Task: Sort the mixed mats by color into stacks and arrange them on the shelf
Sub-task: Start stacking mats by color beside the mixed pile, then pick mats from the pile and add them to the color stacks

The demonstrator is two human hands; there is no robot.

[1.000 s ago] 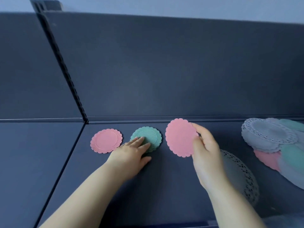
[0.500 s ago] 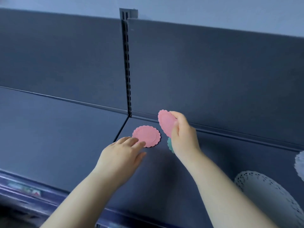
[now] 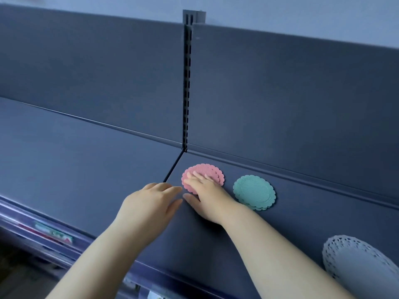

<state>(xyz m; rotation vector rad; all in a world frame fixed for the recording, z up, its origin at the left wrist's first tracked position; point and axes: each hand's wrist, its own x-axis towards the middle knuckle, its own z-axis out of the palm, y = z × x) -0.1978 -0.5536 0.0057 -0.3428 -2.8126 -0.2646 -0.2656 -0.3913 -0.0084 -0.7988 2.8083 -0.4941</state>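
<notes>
Two small pink scalloped mats (image 3: 210, 172) lie stacked, slightly offset, on the dark blue shelf (image 3: 302, 203) near the seam between two shelf boards. My right hand (image 3: 207, 196) lies flat on the pink stack with straight fingers pressing it down. My left hand (image 3: 151, 203) hovers just left of the stack, fingers relaxed and holding nothing. To the right of the pink stack sit small teal scalloped mats (image 3: 254, 192), at least two stacked. A large pale grey lace mat (image 3: 356, 264) lies at the lower right.
A slotted upright post (image 3: 187, 83) rises from the shelf's back panel behind the pink stack. The shelf's front edge carries a price-label strip (image 3: 54, 234) at lower left. The left shelf board (image 3: 75, 158) is bare.
My right hand carried the second pink mat left and laid it on the first pink mat, then flattened on it. My left hand left the teal mat and moved left. The camera panned left.
</notes>
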